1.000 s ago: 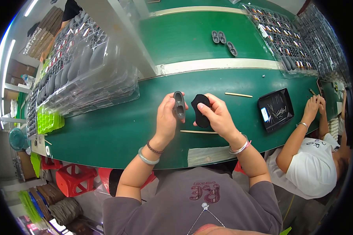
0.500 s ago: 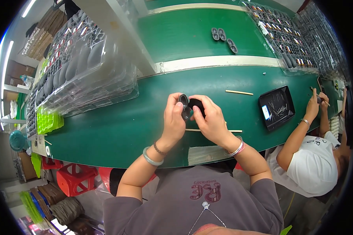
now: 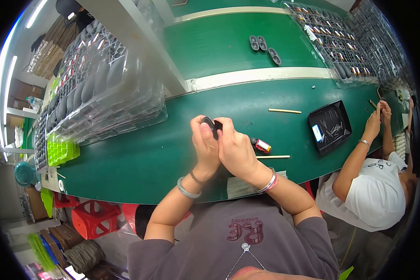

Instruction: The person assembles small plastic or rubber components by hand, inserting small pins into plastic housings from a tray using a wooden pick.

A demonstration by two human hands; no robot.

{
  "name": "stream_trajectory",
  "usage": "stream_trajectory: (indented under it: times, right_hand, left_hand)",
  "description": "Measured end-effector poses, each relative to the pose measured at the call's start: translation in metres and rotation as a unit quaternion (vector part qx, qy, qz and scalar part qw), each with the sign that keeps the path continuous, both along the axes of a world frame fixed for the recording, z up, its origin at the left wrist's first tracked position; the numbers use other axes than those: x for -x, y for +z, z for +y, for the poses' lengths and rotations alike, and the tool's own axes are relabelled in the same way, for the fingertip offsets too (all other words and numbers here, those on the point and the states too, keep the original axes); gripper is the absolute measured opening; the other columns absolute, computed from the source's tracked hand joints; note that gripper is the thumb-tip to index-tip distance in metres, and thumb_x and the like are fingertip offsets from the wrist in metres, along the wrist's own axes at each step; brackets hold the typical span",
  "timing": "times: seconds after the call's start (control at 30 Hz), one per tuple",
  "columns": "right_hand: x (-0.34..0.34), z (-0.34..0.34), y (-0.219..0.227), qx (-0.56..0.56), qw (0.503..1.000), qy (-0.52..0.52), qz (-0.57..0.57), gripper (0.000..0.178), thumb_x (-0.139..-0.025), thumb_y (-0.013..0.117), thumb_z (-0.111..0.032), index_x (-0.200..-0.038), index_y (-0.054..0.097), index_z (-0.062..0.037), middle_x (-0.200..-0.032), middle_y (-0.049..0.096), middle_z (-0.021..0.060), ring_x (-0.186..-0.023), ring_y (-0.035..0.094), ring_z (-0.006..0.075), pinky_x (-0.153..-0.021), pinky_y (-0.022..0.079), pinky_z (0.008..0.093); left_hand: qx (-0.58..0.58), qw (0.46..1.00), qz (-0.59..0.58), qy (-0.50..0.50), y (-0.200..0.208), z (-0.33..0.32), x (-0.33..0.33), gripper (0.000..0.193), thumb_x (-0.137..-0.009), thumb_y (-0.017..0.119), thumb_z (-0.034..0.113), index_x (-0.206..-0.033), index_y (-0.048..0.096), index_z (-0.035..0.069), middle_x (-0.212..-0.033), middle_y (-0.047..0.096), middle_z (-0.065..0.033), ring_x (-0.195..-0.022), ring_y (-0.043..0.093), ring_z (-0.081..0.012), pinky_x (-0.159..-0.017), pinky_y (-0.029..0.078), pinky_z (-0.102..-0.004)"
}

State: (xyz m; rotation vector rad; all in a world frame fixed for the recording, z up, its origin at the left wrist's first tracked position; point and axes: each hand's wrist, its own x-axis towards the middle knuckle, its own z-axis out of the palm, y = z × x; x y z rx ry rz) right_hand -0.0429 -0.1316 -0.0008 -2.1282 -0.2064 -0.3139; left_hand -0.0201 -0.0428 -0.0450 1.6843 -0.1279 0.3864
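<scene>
In front of me, above the green table, my left hand (image 3: 204,145) is closed around a dark grey oval casing (image 3: 208,123), thumb on its near side. My right hand (image 3: 237,148) meets it, with its fingers bent around a black piece (image 3: 218,125) against the casing. My fingers hide most of both parts, so whether they are joined cannot be seen. Right beside my right hand, a small red-and-black component (image 3: 261,145) with a pale label lies on the table. A thin wooden stick (image 3: 273,157) lies just nearer to me than that.
At the right stands a black tray (image 3: 329,146) of thin metal pieces. Another wooden stick (image 3: 284,111) lies beyond my right hand. Stacked clear trays (image 3: 140,116) fill the left, near a green tray (image 3: 63,150). A co-worker's hands (image 3: 378,116) work at the far right.
My hands have drawn together and the casing has tilted, with the black piece brought against it. The red-and-black component now shows beside my right hand.
</scene>
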Motion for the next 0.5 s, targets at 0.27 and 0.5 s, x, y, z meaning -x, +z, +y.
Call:
stream_trajectory:
  times: [0.27,0.5]
  right_hand:
    - [-0.001,0.000,-0.001,0.012,0.999,0.024,0.018,0.023,-0.090,0.049,-0.013,-0.103,0.042,0.0039,-0.069,0.059,0.0236,-0.058,0.061,0.0387,-0.050,0.049,0.0416]
    - [-0.001,-0.002,-0.007,-0.064,0.996,0.040,0.042,0.021,-0.087,0.045,0.002,-0.107,0.040,0.0035,-0.067,0.058,0.0262,-0.061,0.059,0.0428,-0.051,0.045,0.0464]
  left_hand:
    - [-0.019,1.000,-0.010,-0.015,0.009,0.003,0.001,0.036,-0.098,0.031,0.035,-0.096,0.044,0.002,-0.069,0.047,-0.0052,-0.059,0.044,-0.0134,-0.053,0.039,-0.0288]
    - [-0.050,0.998,-0.016,-0.021,0.005,0.005,-0.001,0.034,-0.096,0.031,0.033,-0.091,0.045,0.002,-0.073,0.044,-0.0040,-0.063,0.040,-0.0116,-0.056,0.037,-0.0264]
